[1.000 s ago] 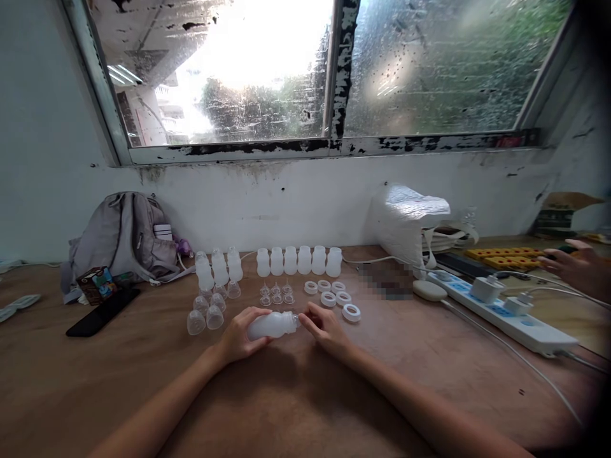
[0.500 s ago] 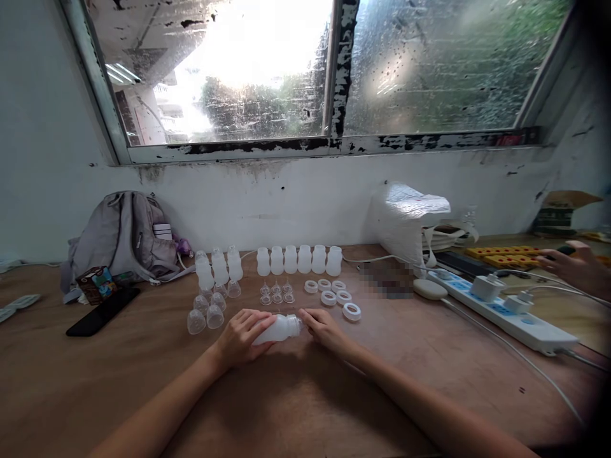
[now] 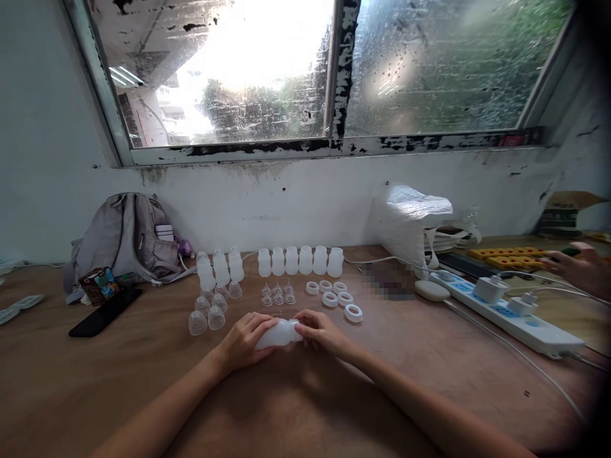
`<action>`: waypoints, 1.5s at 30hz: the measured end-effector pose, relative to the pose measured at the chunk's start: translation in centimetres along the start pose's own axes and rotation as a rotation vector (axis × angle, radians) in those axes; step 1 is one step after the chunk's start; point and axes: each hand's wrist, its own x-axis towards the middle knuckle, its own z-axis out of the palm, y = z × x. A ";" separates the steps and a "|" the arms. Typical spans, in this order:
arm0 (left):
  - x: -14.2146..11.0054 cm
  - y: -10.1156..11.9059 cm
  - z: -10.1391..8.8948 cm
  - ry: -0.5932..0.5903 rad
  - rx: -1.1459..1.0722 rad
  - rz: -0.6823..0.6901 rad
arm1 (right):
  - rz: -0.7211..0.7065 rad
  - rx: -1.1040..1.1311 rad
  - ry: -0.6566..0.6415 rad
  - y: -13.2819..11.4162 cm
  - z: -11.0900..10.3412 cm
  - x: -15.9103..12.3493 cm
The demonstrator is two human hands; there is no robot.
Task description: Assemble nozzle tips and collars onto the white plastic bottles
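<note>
The left hand (image 3: 245,340) wraps the body of a milky-white baby bottle (image 3: 274,336), gripping it from the 9 o'clock side. The right hand (image 3: 319,332) has its thumb and fingers closed on the neck end; whether it also pinches a smaller part is hidden.

The bottle lies on its side between the hands, long axis running roughly 9 to 3 o'clock, neck toward 3, so the right hand is nearer the mouth and the left nearer the base.

Just beyond, at 12 o'clock on the table (image 3: 143,388), stand clear teats (image 3: 278,294). White collar rings (image 3: 353,313) lie at 2, nearer the right hand; clear dome caps (image 3: 198,323) sit at 10, nearer the left.

Farther out, a row of uncapped bottles (image 3: 305,261) stands between 12 and 1 o'clock, and capped bottles (image 3: 220,266) at 11. A power strip (image 3: 541,334) lies at 3, well apart; a backpack (image 3: 119,242) leans at 10. At 2, a co-worker's hand (image 3: 582,267) shows.
</note>
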 end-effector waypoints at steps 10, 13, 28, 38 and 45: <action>-0.2 0.7 -0.2 -0.013 0.111 0.115 | 0.291 0.248 -0.117 -0.4 0.2 -0.5; 0.1 0.9 -0.1 0.005 -0.043 -0.063 | 0.251 0.248 -0.074 -0.6 0.4 -0.5; -0.1 1.8 0.7 -0.024 0.182 0.060 | 0.327 0.384 -0.132 -0.1 0.4 -0.2; 1.1 1.6 0.0 -0.090 -1.072 -0.754 | 0.097 0.263 -0.078 -1.5 0.0 -0.5; 1.2 2.8 -0.6 -0.281 -1.740 -1.020 | -0.088 0.447 -0.111 -2.2 0.7 -1.0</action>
